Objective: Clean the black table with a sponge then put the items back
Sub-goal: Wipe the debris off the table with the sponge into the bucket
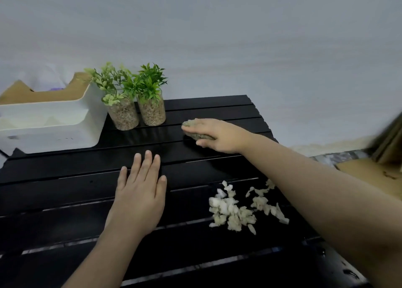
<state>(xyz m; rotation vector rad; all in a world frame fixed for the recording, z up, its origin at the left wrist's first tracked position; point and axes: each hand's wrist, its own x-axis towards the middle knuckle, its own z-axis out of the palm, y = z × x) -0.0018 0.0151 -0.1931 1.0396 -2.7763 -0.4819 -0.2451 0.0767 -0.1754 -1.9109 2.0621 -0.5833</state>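
Observation:
My right hand (219,135) presses a greyish-green sponge (191,123) onto the far part of the black slatted table (65,170), just right of two jars. My left hand (140,192) lies flat, palm down, on the middle of the table, fingers apart and holding nothing. Two small green plants stand in clear jars filled with gravel: one jar (124,115) on the left, the other jar (152,111) beside it, both at the table's far edge. A heap of whitish crumbs (237,209) lies on the table near its right side, under my right forearm.
A white plastic tub (54,122) rests on the table's far left corner, with brown cardboard (19,93) behind it. More cardboard (369,172) lies off the table at the right. A pale wall rises behind.

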